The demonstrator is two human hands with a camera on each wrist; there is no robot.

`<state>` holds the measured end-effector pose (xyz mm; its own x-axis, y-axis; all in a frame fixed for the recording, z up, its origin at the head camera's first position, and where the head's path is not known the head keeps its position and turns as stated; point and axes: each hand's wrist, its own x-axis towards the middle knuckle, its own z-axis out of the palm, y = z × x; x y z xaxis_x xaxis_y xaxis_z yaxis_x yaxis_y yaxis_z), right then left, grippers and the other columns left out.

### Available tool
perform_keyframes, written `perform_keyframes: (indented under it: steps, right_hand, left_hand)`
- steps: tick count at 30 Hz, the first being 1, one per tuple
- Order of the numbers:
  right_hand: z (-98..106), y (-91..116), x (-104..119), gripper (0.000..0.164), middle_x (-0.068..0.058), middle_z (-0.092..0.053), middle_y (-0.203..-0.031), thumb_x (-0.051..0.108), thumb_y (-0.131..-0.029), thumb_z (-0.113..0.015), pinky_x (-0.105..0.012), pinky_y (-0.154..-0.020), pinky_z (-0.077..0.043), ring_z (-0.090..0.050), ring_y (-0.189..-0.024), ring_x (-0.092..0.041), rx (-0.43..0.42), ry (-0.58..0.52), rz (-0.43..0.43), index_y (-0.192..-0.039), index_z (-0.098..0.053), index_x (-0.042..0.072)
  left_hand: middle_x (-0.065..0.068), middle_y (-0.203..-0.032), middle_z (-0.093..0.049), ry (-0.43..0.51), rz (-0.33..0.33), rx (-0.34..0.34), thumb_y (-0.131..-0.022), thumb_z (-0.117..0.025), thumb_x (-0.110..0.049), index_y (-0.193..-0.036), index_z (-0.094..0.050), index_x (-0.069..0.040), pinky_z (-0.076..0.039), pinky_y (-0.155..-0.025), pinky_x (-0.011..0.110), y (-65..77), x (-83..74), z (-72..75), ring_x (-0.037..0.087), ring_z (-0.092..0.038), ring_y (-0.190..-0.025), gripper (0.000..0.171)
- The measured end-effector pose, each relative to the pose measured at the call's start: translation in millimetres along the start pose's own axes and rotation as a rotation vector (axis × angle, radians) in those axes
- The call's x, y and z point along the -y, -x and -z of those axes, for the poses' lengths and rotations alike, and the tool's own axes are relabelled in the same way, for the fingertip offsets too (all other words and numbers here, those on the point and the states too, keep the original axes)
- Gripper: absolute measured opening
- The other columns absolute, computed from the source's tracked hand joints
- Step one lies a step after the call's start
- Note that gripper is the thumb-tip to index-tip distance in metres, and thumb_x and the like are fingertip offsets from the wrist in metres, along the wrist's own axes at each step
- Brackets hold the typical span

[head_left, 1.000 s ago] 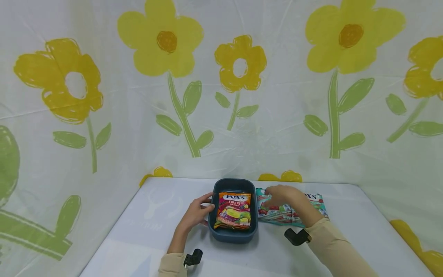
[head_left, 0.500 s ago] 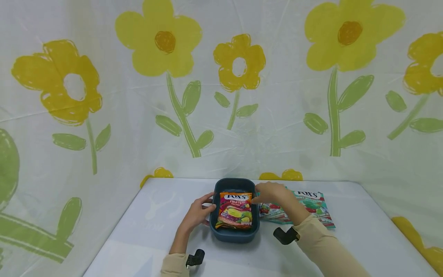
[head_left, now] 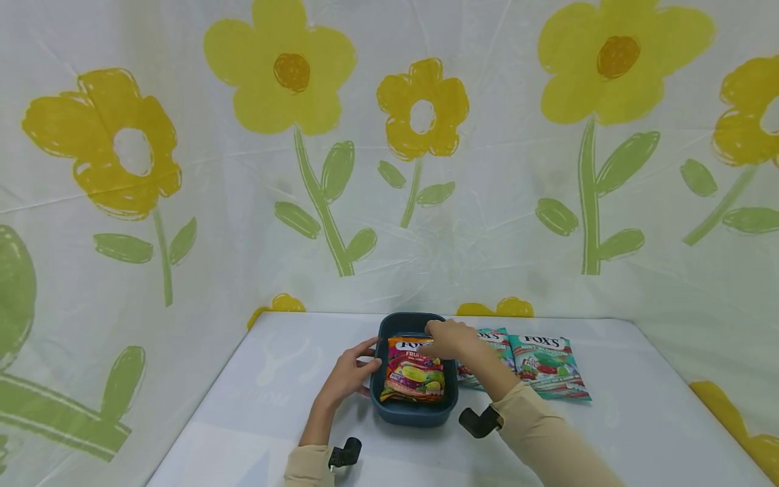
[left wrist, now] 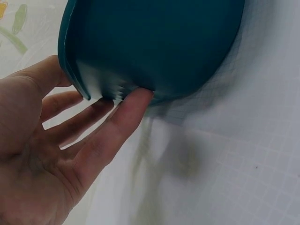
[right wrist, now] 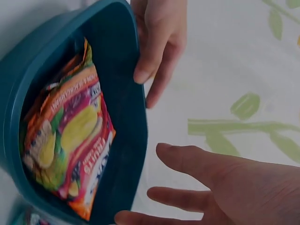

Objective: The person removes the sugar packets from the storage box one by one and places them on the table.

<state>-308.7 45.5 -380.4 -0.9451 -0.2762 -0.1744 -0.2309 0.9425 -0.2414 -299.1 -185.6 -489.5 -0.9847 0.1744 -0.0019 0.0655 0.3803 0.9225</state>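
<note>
A dark teal plastic box stands on the table, with an orange and purple bag of Fox's fruit candy lying inside it. My left hand holds the box's left side, thumb at the rim and fingers against the outer wall. Over the box's right rim, my right hand reaches across the candy bag with nothing in it. In the right wrist view its fingers are extended and spread near the rim. Part of the fruit candy bag is hidden behind this hand in the head view.
Right of the box lie two teal bags of Fox's mint candy: the nearer one is partly covered by my right arm, the other shows whole. A white sheet with yellow flowers hangs behind the white table.
My right hand has moved left, from over the teal mint candy bags to above the box, uncovering the right-hand bag. My left hand stays on the box.
</note>
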Motion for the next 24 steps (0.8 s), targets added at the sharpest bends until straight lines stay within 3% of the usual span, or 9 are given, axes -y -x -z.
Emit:
perform_keyframes:
  steps: [12, 18, 24]
  right_hand:
    - [-23.7, -8.4, 8.4, 0.054, -0.014, -0.068, -0.116, 0.043, -0.086, -0.073, -0.055, -0.091, -0.055, -0.065, -0.100, -0.032, -0.015, -0.057, -0.060, -0.124, -0.063, 0.007]
    - [-36.0, -11.4, 12.2, 0.060, -0.016, -0.068, -0.117, 0.045, -0.084, -0.074, -0.063, -0.095, -0.050, -0.064, -0.105, -0.037, -0.017, -0.066, -0.086, -0.127, -0.060, 0.005]
    - [-48.5, -14.5, 16.4, 0.056, -0.012, -0.069, -0.109, 0.046, -0.085, -0.072, -0.054, -0.088, -0.056, -0.065, -0.096, -0.032, -0.037, -0.038, -0.073, -0.121, -0.062, 0.005]
  left_hand:
    - [0.022, -0.135, -0.054, 0.011, -0.006, 0.002, -0.097, -0.060, -0.020, -0.148, -0.045, -0.018, -0.061, -0.054, 0.037, -0.6, 0.3, 0.0, 0.029, -0.064, -0.107, 0.053]
    - [0.022, -0.135, -0.054, 0.008, -0.006, 0.005, -0.097, -0.060, -0.020, -0.148, -0.045, -0.017, -0.061, -0.054, 0.037, -0.1, 1.1, -0.2, 0.027, -0.065, -0.105, 0.052]
    - [0.023, -0.134, -0.055, 0.005, -0.016, 0.007, -0.097, -0.060, -0.022, -0.148, -0.044, -0.016, -0.061, -0.054, 0.037, -0.2, 1.2, 0.0, 0.027, -0.065, -0.104, 0.053]
